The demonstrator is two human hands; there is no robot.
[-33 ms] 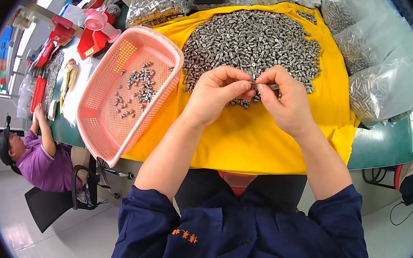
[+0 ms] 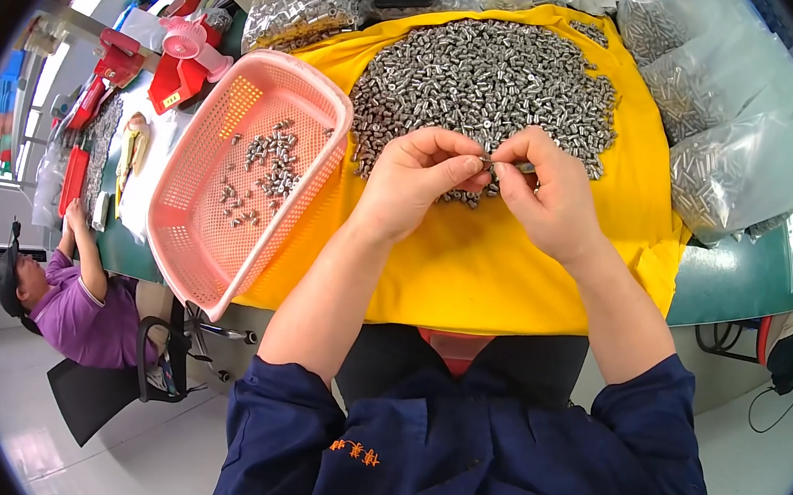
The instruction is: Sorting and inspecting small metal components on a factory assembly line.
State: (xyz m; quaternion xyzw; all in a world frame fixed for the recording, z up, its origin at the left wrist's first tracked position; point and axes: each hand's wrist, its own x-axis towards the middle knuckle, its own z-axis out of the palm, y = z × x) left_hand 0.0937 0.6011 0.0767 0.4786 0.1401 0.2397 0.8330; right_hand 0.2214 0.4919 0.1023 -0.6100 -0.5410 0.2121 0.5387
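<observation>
Currently pinching one small metal part between left hand and right hand, fingertips closed tight on it, just at 6 o'clock edge of the pile on yellow cloth. Looks light, rigid, slick; best gripped at both ends. Pink basket at 9 o'clock.

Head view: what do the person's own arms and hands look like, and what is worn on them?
Both the left hand and the right hand are bare, with no gloves, rings or watch visible. The forearms are uncovered too. Dark navy sleeves are pushed up to about the elbows, part of a navy work top with small orange embroidered characters on the chest.
</observation>
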